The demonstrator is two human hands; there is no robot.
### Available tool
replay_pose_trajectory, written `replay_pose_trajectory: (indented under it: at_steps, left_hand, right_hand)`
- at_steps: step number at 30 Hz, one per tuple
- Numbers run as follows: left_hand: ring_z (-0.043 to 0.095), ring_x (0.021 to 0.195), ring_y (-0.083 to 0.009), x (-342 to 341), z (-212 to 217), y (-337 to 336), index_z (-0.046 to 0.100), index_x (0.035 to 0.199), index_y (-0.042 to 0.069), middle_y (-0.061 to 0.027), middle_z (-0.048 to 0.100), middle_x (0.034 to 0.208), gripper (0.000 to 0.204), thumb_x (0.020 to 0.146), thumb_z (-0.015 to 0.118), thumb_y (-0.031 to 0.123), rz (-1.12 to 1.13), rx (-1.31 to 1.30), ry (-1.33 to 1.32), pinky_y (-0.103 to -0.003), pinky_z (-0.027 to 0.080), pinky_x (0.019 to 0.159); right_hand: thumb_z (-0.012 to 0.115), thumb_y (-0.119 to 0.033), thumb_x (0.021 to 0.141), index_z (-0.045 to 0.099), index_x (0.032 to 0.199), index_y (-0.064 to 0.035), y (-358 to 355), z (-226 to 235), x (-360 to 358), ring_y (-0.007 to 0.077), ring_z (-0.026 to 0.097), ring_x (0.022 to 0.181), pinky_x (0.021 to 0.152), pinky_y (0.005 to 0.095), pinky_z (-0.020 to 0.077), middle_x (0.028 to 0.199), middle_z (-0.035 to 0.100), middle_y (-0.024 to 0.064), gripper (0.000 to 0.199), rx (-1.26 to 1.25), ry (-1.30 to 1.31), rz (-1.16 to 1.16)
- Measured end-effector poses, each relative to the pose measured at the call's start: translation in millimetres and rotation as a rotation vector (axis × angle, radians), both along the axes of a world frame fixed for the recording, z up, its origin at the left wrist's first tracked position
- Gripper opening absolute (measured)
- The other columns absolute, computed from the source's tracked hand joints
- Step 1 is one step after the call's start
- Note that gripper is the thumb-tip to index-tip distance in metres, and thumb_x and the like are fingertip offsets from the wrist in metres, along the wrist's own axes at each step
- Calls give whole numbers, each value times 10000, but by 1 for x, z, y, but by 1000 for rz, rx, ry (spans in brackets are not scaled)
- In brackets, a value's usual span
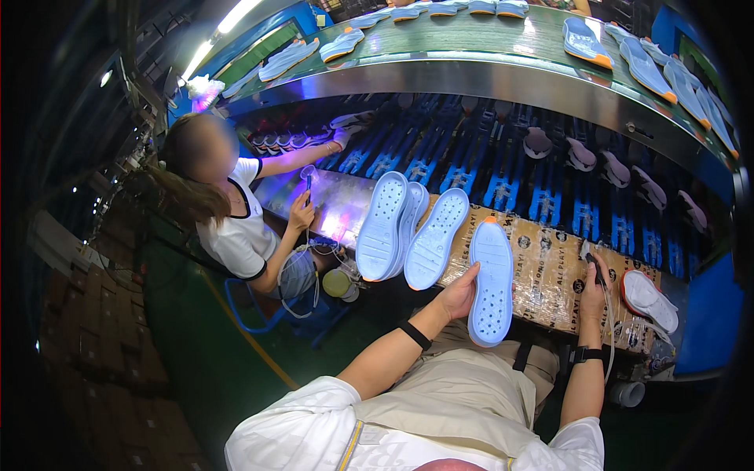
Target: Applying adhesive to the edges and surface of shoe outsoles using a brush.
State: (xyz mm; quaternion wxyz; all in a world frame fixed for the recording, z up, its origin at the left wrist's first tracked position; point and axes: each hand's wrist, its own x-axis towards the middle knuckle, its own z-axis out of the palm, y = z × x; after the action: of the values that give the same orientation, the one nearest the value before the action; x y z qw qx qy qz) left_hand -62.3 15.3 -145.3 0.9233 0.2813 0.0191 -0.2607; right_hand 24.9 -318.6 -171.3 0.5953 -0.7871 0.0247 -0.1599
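Note:
My left hand (459,296) grips the edge of a light blue shoe sole (492,267), held upright with its orange-tipped end away from me and small round holes at the near end. In my right hand (593,292) is a slim black-handled tool (598,271) with a pale tip and a thin white cord; the tip is apart from the sole. Left of the held sole lies another blue sole (437,239), next to a stack of blue soles (385,228). They rest along the cardboard-covered bench edge (542,271).
A red-edged white shoe part (650,301) lies right of my right hand. Beyond the bench, blue racks (503,188) carry several pinkish shoe parts. Above them, a green conveyor (471,35) bears more soles. At left a seated co-worker (243,212) holds a similar corded tool.

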Motion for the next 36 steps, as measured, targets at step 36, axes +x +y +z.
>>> replay_pose_trajectory:
  at_steps: [36]
  left_hand:
    - [473, 1427, -268, -6, 69, -40, 349, 1600, 99, -108, 460, 1576, 825, 1055, 229, 706, 163, 130, -61, -453, 346, 1222]
  right_hand:
    - [692, -106, 941, 732, 1106, -6, 157, 158, -50, 100, 630, 818, 742, 269, 515, 939, 729, 50, 197, 316, -153, 294]
